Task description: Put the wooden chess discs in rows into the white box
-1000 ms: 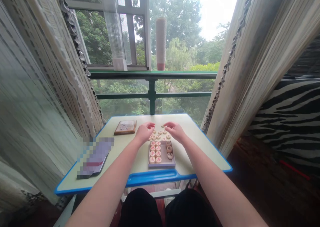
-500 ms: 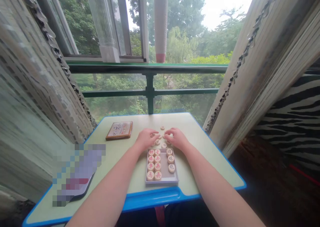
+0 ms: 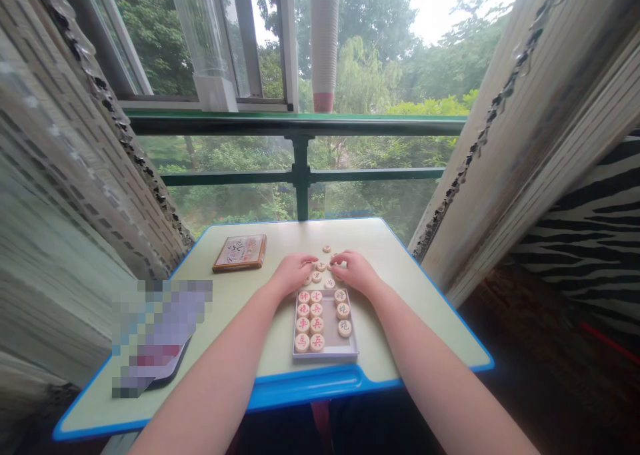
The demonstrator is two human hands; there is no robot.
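My left hand [image 3: 294, 273] reaches over the table just behind a shallow tray, its fingers spread and curved beside loose Chinese chess pieces. One piece [image 3: 321, 266] lies right by its fingertips, another [image 3: 317, 277] just below. My right hand [image 3: 356, 271] is opposite, with thumb and forefinger at a piece [image 3: 329, 266] that is partly hidden by them. A further piece [image 3: 329, 283] sits between the hands, near the tray. In the tray [image 3: 330, 352], red-marked pieces [image 3: 317, 325] fill two columns on the left; three dark-marked pieces [image 3: 343, 327] stand along the right side.
A single piece [image 3: 327, 249] lies farther back. A flat square box [image 3: 240, 252] rests at the back left. On the left edge is a blurred-out flat object [image 3: 160, 348]. The table [image 3: 430, 335] has a blue rim; curtains [image 3: 480, 141] and a green railing [image 3: 300, 127] surround it.
The camera has tilted slightly, so everything sits a little higher in view. Both hands stay among the loose pieces with only slight finger movement. The pieces in the tray are unchanged.
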